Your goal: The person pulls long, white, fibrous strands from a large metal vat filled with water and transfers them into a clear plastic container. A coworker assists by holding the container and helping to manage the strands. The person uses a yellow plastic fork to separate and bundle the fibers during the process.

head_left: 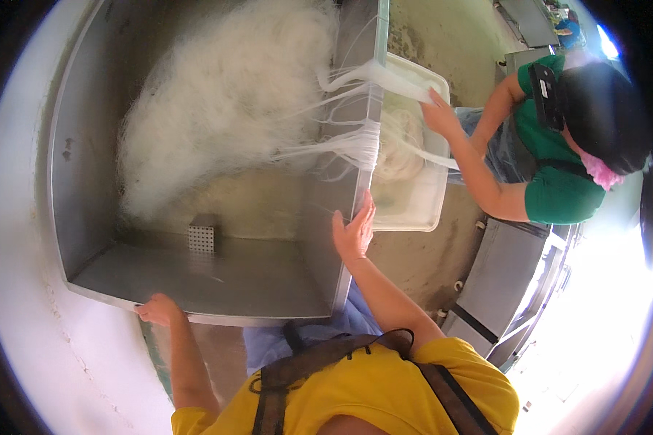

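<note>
White strands (225,101): seemingly partway sorted, few bundles over right edge of metal tank (85,181), bulk left inside toward far edge. Mass pale, fine, tangled; bundles straighter. Right grip (355,230) loosely open against right edge, no strands held; left grip (161,309) on near edge by left corner, cannot tell how closed. Co-worker's hand (440,114) holds bundle above white tray (413,214)

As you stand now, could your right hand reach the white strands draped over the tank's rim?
Probably yes: the right hand is at the same rim, just short of the white strands, and nothing visible blocks the way.
</note>
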{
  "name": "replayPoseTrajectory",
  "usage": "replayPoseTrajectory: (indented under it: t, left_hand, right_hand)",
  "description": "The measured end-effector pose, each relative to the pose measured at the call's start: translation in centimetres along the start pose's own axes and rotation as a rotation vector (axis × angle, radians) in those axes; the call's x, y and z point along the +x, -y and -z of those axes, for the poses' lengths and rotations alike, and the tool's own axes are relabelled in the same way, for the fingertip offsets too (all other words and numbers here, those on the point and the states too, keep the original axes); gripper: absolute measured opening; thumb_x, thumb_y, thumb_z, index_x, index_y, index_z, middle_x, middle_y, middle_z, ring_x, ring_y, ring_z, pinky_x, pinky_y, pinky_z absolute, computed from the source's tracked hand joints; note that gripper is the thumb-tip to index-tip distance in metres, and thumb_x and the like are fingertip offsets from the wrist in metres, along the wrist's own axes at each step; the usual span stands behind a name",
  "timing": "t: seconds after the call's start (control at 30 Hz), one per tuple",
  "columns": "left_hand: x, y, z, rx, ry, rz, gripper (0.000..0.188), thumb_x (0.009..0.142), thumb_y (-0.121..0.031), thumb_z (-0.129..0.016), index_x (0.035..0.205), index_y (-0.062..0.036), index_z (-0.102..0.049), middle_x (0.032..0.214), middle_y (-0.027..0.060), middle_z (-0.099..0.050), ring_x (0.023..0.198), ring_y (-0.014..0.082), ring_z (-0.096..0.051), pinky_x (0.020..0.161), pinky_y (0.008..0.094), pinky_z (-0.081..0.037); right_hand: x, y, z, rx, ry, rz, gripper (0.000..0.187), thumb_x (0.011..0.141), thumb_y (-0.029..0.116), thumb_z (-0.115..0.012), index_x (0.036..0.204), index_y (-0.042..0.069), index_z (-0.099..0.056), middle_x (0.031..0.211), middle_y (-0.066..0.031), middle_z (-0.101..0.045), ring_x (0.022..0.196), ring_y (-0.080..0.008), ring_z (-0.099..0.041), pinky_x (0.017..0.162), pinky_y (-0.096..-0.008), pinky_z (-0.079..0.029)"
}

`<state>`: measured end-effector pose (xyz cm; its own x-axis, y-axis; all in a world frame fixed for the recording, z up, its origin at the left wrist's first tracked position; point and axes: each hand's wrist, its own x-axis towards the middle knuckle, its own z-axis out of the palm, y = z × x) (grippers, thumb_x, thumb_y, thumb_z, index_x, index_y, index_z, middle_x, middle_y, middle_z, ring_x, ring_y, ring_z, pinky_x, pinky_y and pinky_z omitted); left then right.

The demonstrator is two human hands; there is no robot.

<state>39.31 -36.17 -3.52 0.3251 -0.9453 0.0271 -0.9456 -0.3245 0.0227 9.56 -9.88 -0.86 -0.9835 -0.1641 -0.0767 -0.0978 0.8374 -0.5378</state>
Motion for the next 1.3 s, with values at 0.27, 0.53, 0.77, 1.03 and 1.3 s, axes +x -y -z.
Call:
replayPoseTrajectory:
  t: [0.27, 0.53, 0.77, 1.03, 1.3]
  left_hand:
    - [1.0, 3.6, -2.1, 0.137, -0.069, -0.257, 0.058, 0.074, -0.01, -0.049, 0.119, 0.0144, -0.021, 0.117, 0.0286, -0.034, 0.103, 0.0369, -0.041, 0.086, 0.0423, -0.037]
    - [12.4, -3.7, 6.6, 0.604, 1.714, 0.111, 0.055, 0.082, -0.035, -0.049, 0.127, -0.0106, -0.028, 0.11, 0.0178, -0.049, 0.09, 0.0283, -0.055, 0.062, 0.0383, -0.051]
    - [5.8, -30.3, -5.3, 0.105, 0.992, -1.483, 0.038, 0.081, -0.022, -0.049, 0.113, -0.0032, -0.045, 0.119, 0.0179, -0.043, 0.112, 0.0318, -0.038, 0.092, 0.0381, -0.033]
    - [-11.5, -53.6, -21.2, 0.04, 0.292, -2.003, 0.032, 0.08, -0.024, -0.049, 0.108, -0.0089, -0.05, 0.123, 0.0116, -0.04, 0.118, 0.0284, -0.032, 0.097, 0.0472, -0.023]
    - [-14.6, -54.8, -26.7, 0.642, 0.213, -2.024, 0.053, 0.08, -0.049, -0.036, 0.124, -0.0199, -0.039, 0.133, 0.0067, -0.03, 0.125, 0.0239, -0.022, 0.099, 0.0556, -0.009]
  right_hand:
    - [0.2, -0.2, 0.1, 0.025, -0.054, -0.146, 0.069, 0.072, 0.02, -0.057, 0.129, 0.004, -0.021, 0.121, -0.0218, -0.037, 0.107, -0.0367, -0.041, 0.087, -0.0405, -0.036]
    - [0.5, 0.4, 0.0, 0.122, -0.072, -0.308, 0.061, 0.073, 0.016, -0.06, 0.125, 0.002, -0.031, 0.116, -0.0191, -0.042, 0.103, -0.0299, -0.046, 0.084, -0.0349, -0.04]
    - [0.3, 0.1, -0.8, -0.014, -0.137, -0.143, 0.058, 0.074, 0.013, -0.058, 0.124, 0.0, -0.031, 0.117, -0.0223, -0.041, 0.104, -0.0372, -0.043, 0.084, -0.0407, -0.038]
    - [0.0, -0.8, -0.9, -0.107, -0.108, -0.21, 0.058, 0.07, 0.01, -0.06, 0.12, -0.002, -0.032, 0.111, -0.0256, -0.043, 0.096, -0.0403, -0.045, 0.082, -0.0437, -0.039]
    - [-1.6, -1.7, -0.9, -0.076, -0.113, -0.185, 0.059, 0.067, 0.004, -0.059, 0.119, -0.006, -0.032, 0.11, -0.0223, -0.043, 0.099, -0.0335, -0.044, 0.085, -0.0393, -0.035]
